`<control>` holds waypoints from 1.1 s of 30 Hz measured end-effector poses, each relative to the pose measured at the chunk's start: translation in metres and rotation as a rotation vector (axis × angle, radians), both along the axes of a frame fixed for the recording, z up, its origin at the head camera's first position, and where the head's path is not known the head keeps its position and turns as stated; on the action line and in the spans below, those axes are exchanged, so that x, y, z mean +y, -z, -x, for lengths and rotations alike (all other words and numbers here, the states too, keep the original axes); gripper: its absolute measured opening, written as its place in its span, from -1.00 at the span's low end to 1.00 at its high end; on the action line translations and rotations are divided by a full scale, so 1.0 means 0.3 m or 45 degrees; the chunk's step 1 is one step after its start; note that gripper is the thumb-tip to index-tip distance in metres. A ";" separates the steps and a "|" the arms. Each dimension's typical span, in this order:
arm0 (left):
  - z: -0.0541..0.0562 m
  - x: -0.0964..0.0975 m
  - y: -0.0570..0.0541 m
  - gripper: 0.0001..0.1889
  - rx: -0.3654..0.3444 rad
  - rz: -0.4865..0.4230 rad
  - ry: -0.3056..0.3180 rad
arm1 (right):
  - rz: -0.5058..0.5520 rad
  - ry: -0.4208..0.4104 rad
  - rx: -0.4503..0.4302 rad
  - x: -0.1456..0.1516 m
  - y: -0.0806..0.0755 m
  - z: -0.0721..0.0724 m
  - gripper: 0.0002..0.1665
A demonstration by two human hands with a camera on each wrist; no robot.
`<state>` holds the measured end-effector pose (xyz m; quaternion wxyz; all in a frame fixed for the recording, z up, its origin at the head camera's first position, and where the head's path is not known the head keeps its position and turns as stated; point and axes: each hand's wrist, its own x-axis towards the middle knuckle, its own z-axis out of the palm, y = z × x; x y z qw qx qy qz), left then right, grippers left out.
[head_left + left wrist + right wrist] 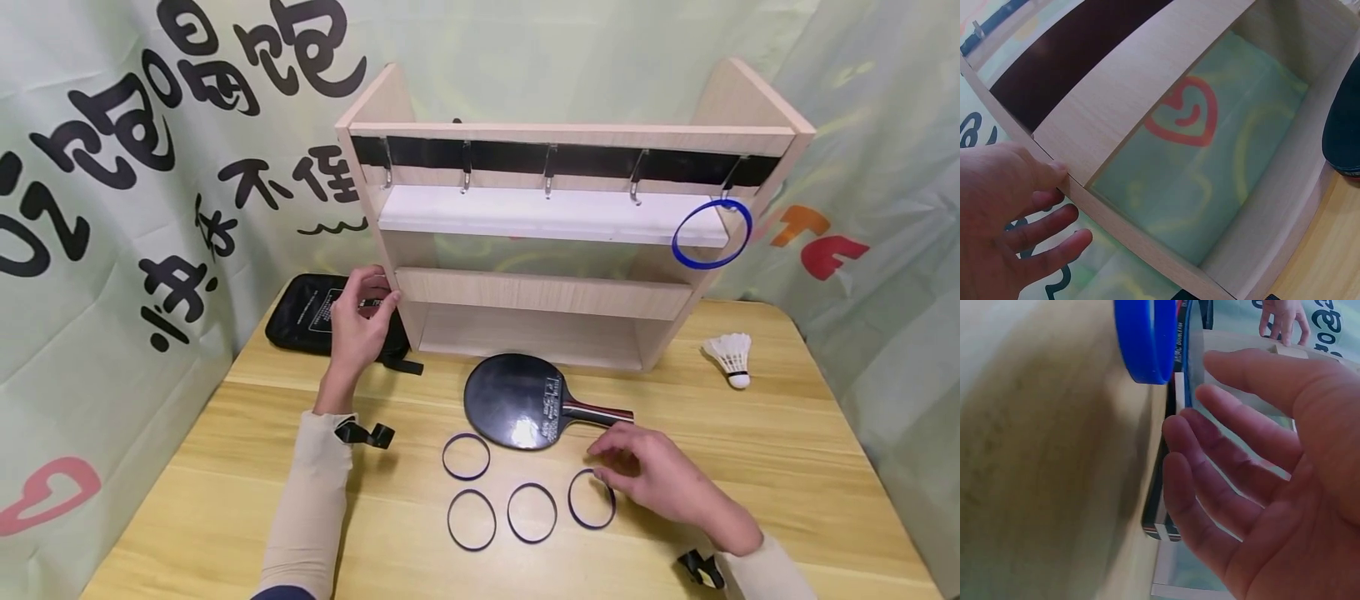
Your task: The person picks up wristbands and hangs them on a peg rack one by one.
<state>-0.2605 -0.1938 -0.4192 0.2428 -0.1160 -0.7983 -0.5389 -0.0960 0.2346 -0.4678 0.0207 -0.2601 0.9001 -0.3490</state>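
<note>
My left hand (358, 325) is at the left side panel of a wooden shelf rack (543, 293). In the left wrist view its thumb (1054, 172) touches the panel's edge, and the other fingers spread loosely outside. Over the table my right hand (663, 475) hovers beside the rightmost blue ring (613, 504), its fingers loosely bent and holding nothing. The right wrist view shows that ring (1141, 356) apart from the fingertips. More rings (553, 521) lie to its left. Another blue ring (681, 253) hangs from the rack's rightmost hook (726, 187).
A black table tennis bat (510, 400) lies before the rack, handle toward my right hand. Behind my left hand is a black case (300, 312). A shuttlecock (731, 358) rests at the right. More metal hooks (548, 171) line the rack's black strip.
</note>
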 end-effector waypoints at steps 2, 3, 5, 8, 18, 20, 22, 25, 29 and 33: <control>0.001 -0.001 0.001 -0.61 0.007 0.003 -0.001 | -0.023 0.017 -0.023 -0.001 0.005 -0.002 -0.74; 0.001 -0.003 0.001 -0.61 0.009 0.005 -0.003 | -0.030 0.025 -0.038 -0.002 0.007 -0.003 -0.75; 0.001 -0.002 0.001 -0.61 0.013 0.010 -0.007 | -0.035 0.038 -0.063 0.000 0.010 -0.007 -0.76; 0.000 -0.002 0.001 -0.61 0.010 0.021 -0.017 | -0.033 0.028 -0.111 0.002 0.016 -0.009 -0.79; -0.001 0.000 0.002 -0.60 0.032 0.028 -0.017 | -0.019 0.000 -0.201 0.007 0.046 -0.016 -0.84; -0.001 0.001 0.003 -0.59 0.035 0.028 -0.019 | -0.012 0.005 -0.191 0.005 0.049 -0.018 -0.82; -0.001 0.001 0.002 -0.59 0.037 0.028 -0.019 | -0.006 0.008 -0.182 0.002 0.050 -0.019 -0.81; 0.000 0.002 0.003 -0.60 0.034 0.031 -0.024 | 0.002 0.008 -0.186 -0.002 0.050 -0.020 -0.81; 0.000 0.004 0.001 -0.60 0.030 0.039 -0.029 | 0.014 0.003 -0.199 -0.005 0.047 -0.022 -0.82; -0.003 0.006 -0.002 -0.60 0.037 0.039 -0.032 | 0.036 -0.006 -0.200 -0.005 0.041 -0.025 -0.83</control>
